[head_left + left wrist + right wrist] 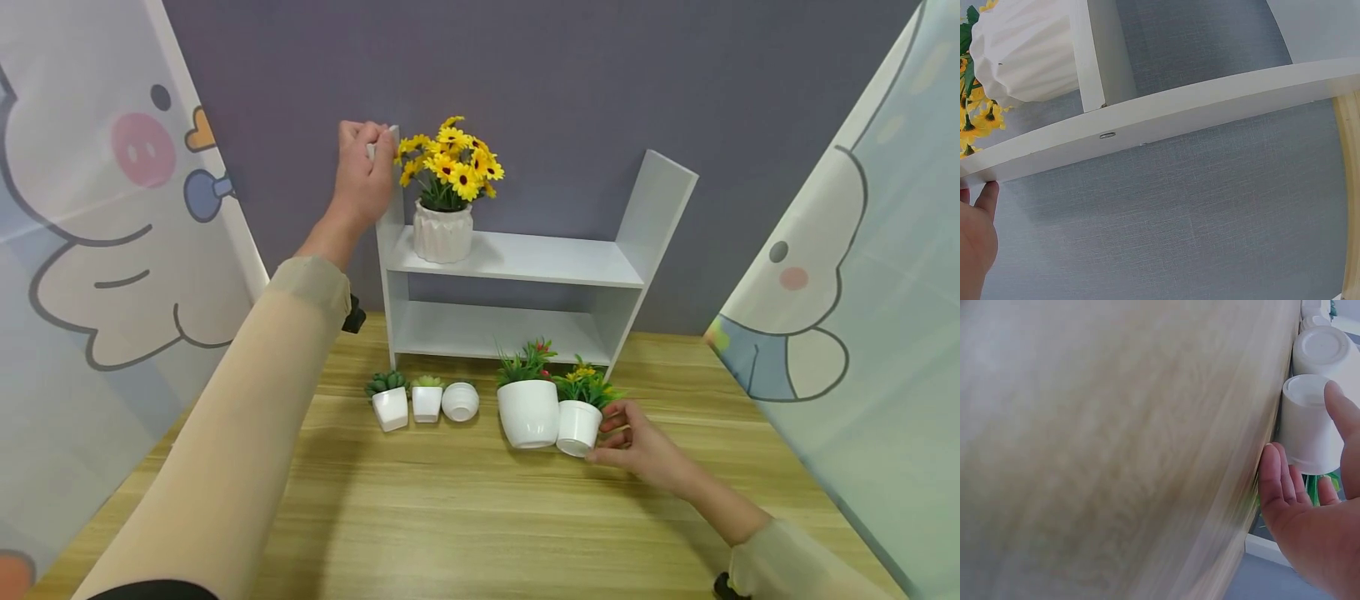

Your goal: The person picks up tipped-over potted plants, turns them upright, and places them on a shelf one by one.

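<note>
right fingers: right hand (641, 446) curls round the small white round plastic pot with yellow-flowered green plant (579, 425); thumb on the near side and fingers (1280, 481) on the far side, as the right wrist view shows it
small pot position: stands on the light wood-grain tabletop (465, 517), touching or just beside the larger white round pot with red-budded green plant (528, 410); lift not seen
left fingers: left hand (363, 171) clamps the top of the left upright of the white two-tier board shelf (517, 258); thumb tip (986, 195) against the board edge
shelf contents: one white ribbed vase of yellow daisy-like flowers (444, 225) on the upper tier, left end; lower tier bare
progress: judged early, one plant shelved, five pots on the table
left on table: white square pot with dark green succulent (390, 407), white square pot with pale green succulent (427, 402), white round pot lying tipped on its side (460, 401), plus the two round pots by the right hand
surroundings: grey wall behind, cartoon-printed curtains either side
</note>
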Demonstrator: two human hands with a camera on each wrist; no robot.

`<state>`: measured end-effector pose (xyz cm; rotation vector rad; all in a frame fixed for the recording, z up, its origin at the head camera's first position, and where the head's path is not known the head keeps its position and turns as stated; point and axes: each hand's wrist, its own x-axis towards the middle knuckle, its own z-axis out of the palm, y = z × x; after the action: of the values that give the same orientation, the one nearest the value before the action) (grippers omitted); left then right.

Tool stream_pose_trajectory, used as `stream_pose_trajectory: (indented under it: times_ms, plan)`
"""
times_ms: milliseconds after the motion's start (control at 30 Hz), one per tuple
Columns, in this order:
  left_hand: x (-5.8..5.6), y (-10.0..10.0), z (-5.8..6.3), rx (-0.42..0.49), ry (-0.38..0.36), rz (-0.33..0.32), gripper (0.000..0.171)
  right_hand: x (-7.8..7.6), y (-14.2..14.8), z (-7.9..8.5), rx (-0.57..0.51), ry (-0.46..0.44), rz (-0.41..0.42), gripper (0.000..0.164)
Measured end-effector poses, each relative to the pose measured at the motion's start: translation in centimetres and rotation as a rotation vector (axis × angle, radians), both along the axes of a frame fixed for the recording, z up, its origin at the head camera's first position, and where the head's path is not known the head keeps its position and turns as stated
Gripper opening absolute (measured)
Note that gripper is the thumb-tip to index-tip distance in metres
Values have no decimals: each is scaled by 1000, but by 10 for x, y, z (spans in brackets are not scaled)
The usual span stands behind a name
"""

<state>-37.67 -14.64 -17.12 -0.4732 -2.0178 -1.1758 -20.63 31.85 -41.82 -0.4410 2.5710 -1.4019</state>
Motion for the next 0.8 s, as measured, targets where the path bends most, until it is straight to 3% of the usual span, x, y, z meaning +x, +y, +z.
stream_pose_trajectory:
  times_ms: [433, 800]
  plan:
    - [2, 1, 1, -5, -12, 9, 29, -5, 5, -1, 54, 22, -10, 71]
    - [1, 1, 0, -1, -21, 10, 29, -2, 10, 3, 99, 19, -10, 75]
